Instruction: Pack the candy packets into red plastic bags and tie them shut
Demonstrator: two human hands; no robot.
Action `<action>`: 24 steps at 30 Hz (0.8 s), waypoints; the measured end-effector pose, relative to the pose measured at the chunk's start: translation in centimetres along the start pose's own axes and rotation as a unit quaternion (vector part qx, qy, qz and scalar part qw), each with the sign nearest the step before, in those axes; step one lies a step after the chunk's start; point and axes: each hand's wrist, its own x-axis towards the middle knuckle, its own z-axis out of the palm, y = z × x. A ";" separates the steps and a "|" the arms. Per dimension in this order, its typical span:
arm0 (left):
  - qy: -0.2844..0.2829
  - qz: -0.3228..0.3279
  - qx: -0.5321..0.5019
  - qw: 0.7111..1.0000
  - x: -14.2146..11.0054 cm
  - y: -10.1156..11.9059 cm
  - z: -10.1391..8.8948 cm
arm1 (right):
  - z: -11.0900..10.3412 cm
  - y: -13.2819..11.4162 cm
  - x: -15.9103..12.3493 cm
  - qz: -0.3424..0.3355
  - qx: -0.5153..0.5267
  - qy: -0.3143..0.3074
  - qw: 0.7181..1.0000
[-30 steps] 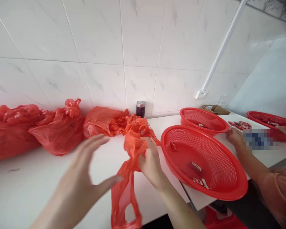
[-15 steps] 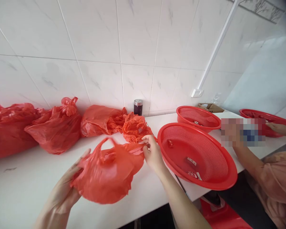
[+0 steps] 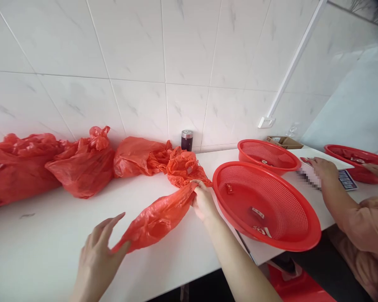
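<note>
Since half a second ago the red plastic bag (image 3: 159, 216) went from a puffed-up bundle held between both hands to a stretched, flattened strip lying low over the counter (image 3: 50, 235). Long axis runs diagonally, lower-left near end to upper-right far end. Right hand (image 3: 203, 203) closed, pinching the far end; left hand (image 3: 97, 260) fingers spread, thumb pressing the near end, not a full grip. Bag sits between the two hands, right hand has the firmer hold. Just behind: crumpled red bag (image 3: 184, 167), more filled red bags (image 3: 82, 163) along the tiled wall, dark jar (image 3: 187, 140). Right of the hand: big red basket (image 3: 302, 243), second basket (image 3: 267, 155). Another person's hand (image 3: 323, 170) farther right. White counter, white tile room.
</note>
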 end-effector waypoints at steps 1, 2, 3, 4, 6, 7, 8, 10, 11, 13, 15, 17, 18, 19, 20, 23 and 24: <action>0.002 0.047 0.007 0.999 -0.1 0.8 0.8 | 0.6 0.0 -0.2 -0.003 0.007 0.010 1.000; -0.002 0.080 0.002 0.997 -0.2 1.7 1.5 | 1.1 -0.1 -0.5 -0.009 0.011 0.020 1.000; -0.010 0.098 -0.015 0.995 -0.3 2.7 2.1 | 1.6 -0.1 -0.8 -0.016 0.012 0.026 0.999; -0.021 0.100 -0.045 0.994 -0.4 3.7 2.5 | 2.0 -0.1 -1.1 -0.022 0.010 0.027 0.999; -0.046 0.063 -0.124 0.989 -0.4 5.4 2.7 | 2.4 0.0 -1.4 -0.032 -0.002 0.020 0.999; -0.063 0.024 -0.166 0.984 -0.2 6.0 2.6 | 2.3 0.0 -1.4 -0.035 -0.012 0.014 0.999; -0.085 -0.024 -0.215 0.973 -0.1 6.3 2.3 | 2.1 0.1 -1.2 -0.038 -0.024 0.011 0.999; -0.136 -0.137 -0.331 0.924 0.4 6.2 1.5 | 1.1 0.4 -0.6 -0.046 -0.052 0.012 0.998; -0.146 -0.191 -0.392 0.888 0.6 6.0 1.2 | 0.6 0.4 -0.3 -0.051 -0.069 0.013 0.996; -0.135 -0.266 -0.495 0.816 0.9 5.5 0.8 | -0.2 0.1 -0.1 -0.060 -0.100 0.004 0.993; -0.112 -0.299 -0.552 0.770 0.8 5.2 0.9 | -0.3 -1.0 -0.8 -0.094 -0.141 -0.017 0.986; -0.107 -0.309 -0.585 0.742 0.5 5.6 1.2 | 0.4 -2.6 -2.4 -0.192 -0.205 -0.034 0.959; -0.108 -0.311 -0.597 0.731 0.3 5.9 1.4 | 0.9 -3.4 -3.4 -0.254 -0.242 -0.052 0.935; -0.109 -0.314 -0.606 0.723 0.1 6.2 1.6 | 1.6 -4.0 -4.4 -0.308 -0.282 -0.082 0.905; -0.108 -0.320 -0.609 0.718 0.0 6.6 1.7 | 2.1 -4.3 -5.4 -0.343 -0.323 -0.124 0.873; -0.097 -0.342 -0.594 0.721 0.3 6.6 2.0 | 2.8 -2.9 -7.2 -0.318 -0.472 -0.256 0.781; -0.090 -0.348 -0.587 0.726 0.7 6.1 2.0 | 2.5 -1.9 -7.4 -0.281 -0.533 -0.285 0.746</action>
